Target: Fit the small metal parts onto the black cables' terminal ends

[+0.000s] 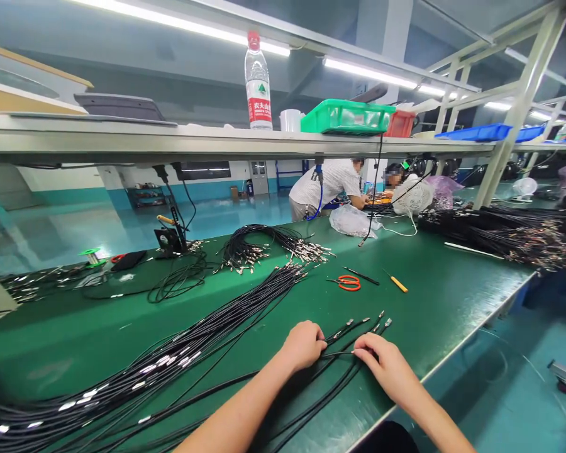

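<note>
My left hand (304,344) is closed in a fist on a small group of thin black cables (346,328) with metal connector tips, near the front edge of the green bench (434,302). My right hand (385,366) pinches one of the same cables just right of the left hand. The cable ends fan out past my fingers toward the upper right. A long thick bundle of black cables (202,333) runs diagonally across the bench to the left of my hands.
Orange-handled scissors (348,283), a yellow-handled tool (398,284) and a dark tool lie beyond my hands. More cable bundles (273,245) lie further back and at right (509,229). A water bottle (258,85) and green bin (346,117) stand on the shelf. Two people work behind, by a small fan (412,198).
</note>
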A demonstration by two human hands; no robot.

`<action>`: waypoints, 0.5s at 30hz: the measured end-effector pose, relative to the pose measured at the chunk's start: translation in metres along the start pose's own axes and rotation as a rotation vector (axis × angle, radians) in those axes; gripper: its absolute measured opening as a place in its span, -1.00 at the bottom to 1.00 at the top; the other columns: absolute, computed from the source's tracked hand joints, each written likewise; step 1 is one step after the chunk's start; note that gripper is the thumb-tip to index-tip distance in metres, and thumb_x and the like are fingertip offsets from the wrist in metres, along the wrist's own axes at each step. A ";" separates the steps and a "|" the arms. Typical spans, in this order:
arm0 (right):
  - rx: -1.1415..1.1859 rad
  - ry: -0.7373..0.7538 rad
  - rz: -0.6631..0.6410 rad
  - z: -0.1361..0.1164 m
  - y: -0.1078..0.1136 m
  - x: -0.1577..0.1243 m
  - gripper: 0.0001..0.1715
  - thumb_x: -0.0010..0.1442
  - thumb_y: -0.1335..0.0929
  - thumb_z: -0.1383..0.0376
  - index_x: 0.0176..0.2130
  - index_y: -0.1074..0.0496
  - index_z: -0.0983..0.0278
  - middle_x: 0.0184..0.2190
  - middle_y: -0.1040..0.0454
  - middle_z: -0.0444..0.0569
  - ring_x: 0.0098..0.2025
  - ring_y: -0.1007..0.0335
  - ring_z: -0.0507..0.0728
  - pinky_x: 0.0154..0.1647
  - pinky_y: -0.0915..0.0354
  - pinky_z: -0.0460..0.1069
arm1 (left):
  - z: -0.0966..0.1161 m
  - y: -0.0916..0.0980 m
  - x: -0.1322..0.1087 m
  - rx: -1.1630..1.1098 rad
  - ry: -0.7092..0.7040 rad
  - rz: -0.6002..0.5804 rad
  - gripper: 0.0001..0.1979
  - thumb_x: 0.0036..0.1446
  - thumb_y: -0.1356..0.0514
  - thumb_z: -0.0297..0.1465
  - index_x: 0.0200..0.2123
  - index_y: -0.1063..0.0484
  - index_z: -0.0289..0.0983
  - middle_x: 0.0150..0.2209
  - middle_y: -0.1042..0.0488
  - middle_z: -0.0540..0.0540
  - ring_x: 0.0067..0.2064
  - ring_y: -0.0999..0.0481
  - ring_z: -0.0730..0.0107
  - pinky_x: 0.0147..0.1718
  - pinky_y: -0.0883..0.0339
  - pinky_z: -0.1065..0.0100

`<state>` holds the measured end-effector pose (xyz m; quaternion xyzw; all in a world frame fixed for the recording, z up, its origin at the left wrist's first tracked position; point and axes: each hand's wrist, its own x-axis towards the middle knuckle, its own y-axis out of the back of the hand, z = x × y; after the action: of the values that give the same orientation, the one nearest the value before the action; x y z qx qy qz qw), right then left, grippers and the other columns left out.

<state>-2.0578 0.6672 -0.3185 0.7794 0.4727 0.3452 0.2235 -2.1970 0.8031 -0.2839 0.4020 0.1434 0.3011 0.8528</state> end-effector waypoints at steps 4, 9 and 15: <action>0.125 0.020 0.053 -0.003 0.003 0.005 -0.77 0.15 -0.18 0.25 -0.46 -0.31 0.25 -0.44 -0.36 -0.06 -0.34 -0.27 0.13 -0.28 -0.18 -0.03 | -0.001 0.011 -0.001 -0.228 0.032 -0.028 -0.85 -0.07 -0.10 -0.34 -0.48 -0.36 -0.33 -0.61 -0.28 0.03 -0.51 -0.27 0.43 -0.50 -0.12 0.41; 0.471 -0.123 0.086 -0.005 -0.002 0.018 -0.74 0.13 -0.23 0.15 -0.44 -0.33 0.27 -0.53 -0.31 -0.12 -0.45 -0.22 0.07 -0.43 -0.16 -0.08 | 0.001 0.018 -0.007 -0.482 0.056 -0.085 -0.65 -0.12 -0.14 -0.10 -0.53 -0.26 -0.31 -0.69 -0.20 0.09 -0.63 -0.15 0.54 -0.63 0.00 0.48; 0.869 -0.205 0.147 -0.020 -0.013 0.034 -0.67 0.05 -0.28 0.09 -0.32 -0.30 0.32 -0.54 -0.37 -0.09 -0.56 -0.23 0.03 -0.56 -0.15 -0.09 | 0.002 0.014 -0.005 -0.626 0.089 0.029 -0.59 -0.23 -0.24 -0.09 -0.55 -0.21 -0.30 -0.70 -0.26 0.07 -0.66 -0.15 0.56 -0.65 0.04 0.47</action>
<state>-2.0696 0.7033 -0.3028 0.8626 0.4925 0.0507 -0.1040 -2.2059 0.8059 -0.2717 0.1087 0.0751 0.3601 0.9235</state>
